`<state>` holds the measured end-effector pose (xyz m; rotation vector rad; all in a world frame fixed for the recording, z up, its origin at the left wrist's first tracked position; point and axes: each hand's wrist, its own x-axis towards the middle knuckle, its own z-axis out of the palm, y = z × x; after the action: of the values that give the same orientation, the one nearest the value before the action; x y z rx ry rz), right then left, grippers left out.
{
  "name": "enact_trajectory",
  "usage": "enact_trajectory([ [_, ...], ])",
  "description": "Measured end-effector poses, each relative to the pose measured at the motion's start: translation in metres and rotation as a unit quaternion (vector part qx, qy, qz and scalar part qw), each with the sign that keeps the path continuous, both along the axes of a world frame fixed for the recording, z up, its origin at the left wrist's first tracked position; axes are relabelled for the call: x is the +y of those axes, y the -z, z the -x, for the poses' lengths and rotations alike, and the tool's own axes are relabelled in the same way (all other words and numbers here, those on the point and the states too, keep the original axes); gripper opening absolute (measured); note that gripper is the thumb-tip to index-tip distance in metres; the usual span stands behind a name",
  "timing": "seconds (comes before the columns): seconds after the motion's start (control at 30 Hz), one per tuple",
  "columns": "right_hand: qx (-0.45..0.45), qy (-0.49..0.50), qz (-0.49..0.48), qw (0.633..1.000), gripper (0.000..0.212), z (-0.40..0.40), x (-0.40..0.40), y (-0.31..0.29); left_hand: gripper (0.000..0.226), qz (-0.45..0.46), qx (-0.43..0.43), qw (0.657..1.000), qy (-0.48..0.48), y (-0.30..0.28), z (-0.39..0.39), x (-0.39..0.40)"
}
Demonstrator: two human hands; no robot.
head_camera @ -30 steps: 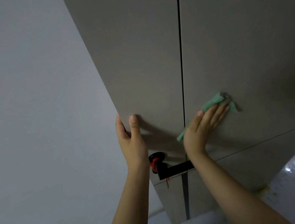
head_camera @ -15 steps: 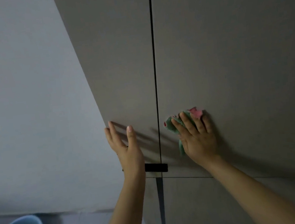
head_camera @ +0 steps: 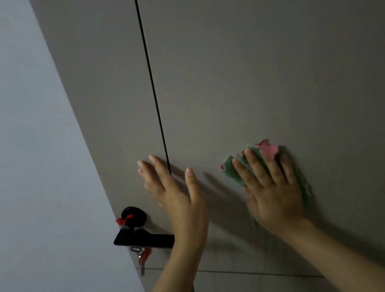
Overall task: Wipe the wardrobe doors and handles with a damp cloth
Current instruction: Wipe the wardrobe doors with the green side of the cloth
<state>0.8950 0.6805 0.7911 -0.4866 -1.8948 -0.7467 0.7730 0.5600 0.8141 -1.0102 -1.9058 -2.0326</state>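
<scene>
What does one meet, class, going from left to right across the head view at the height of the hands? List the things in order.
Pale wall → black door handle → left hand, flat on the wardrobe door → right hand, pressing the green cloth against that door.

no readable text, labels, brands, numbers or signs anywhere in view
</scene>
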Motion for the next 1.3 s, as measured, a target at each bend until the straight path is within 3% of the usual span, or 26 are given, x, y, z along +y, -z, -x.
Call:
enact_trajectory([
  [0.2, 0.124, 0.035, -0.017, 0.991, 0.049, -0.009, 0.012, -0.014, 0.062, -0.009, 0.227, 0.971, -0.075, 0.005, 0.001, 0.019],
  [0.33, -0.007, -0.001, -0.117, 0.993, 0.05, -0.027, 0.025, -0.011, 0.057, 0.005, 0.365, 0.925, -0.107, 0.002, -0.004, 0.029],
  [0.4, -0.012, 0.017, -0.147, 0.989, 0.051, -0.049, 0.038, -0.024, 0.06, 0.04, 0.397, 0.912, -0.094, 0.005, -0.009, 0.032],
  [0.53, 0.124, 0.056, -0.129, 0.982, 0.051, -0.064, 0.054, -0.05, 0.059, 0.066, 0.428, 0.892, -0.128, 0.009, -0.005, 0.036],
  [0.63, 0.175, 0.053, -0.116, 0.976, 0.052, -0.045, 0.049, -0.032, 0.059, 0.065, 0.441, 0.88, -0.165, 0.012, -0.007, 0.037],
  [0.8, 0.012, 0.055, -0.176, 0.983, 0.052, -0.07, 0.056, -0.002, 0.062, 0.095, 0.431, 0.882, -0.162, 0.009, -0.017, 0.035],
  [0.87, 0.005, 0.058, -0.175, 0.983, 0.052, -0.087, 0.065, -0.014, 0.063, 0.091, 0.414, 0.893, -0.151, 0.008, -0.024, 0.035],
  [1.07, 0.217, 0.049, -0.086, 0.971, 0.056, -0.07, 0.06, -0.035, 0.068, 0.068, 0.402, 0.902, -0.141, 0.006, -0.022, 0.04],
  [1.13, 0.189, 0.04, -0.117, 0.974, 0.053, -0.055, 0.053, -0.016, 0.069, 0.066, 0.402, 0.901, -0.148, 0.008, -0.021, 0.042],
  [1.23, 0.039, 0.034, -0.18, 0.982, 0.051, -0.075, 0.061, 0.003, 0.07, 0.065, 0.385, 0.91, -0.14, 0.009, -0.027, 0.046],
  [1.3, 0.036, 0.054, -0.2, 0.978, 0.051, -0.101, 0.075, -0.014, 0.071, 0.066, 0.379, 0.913, -0.14, 0.008, -0.031, 0.048],
])
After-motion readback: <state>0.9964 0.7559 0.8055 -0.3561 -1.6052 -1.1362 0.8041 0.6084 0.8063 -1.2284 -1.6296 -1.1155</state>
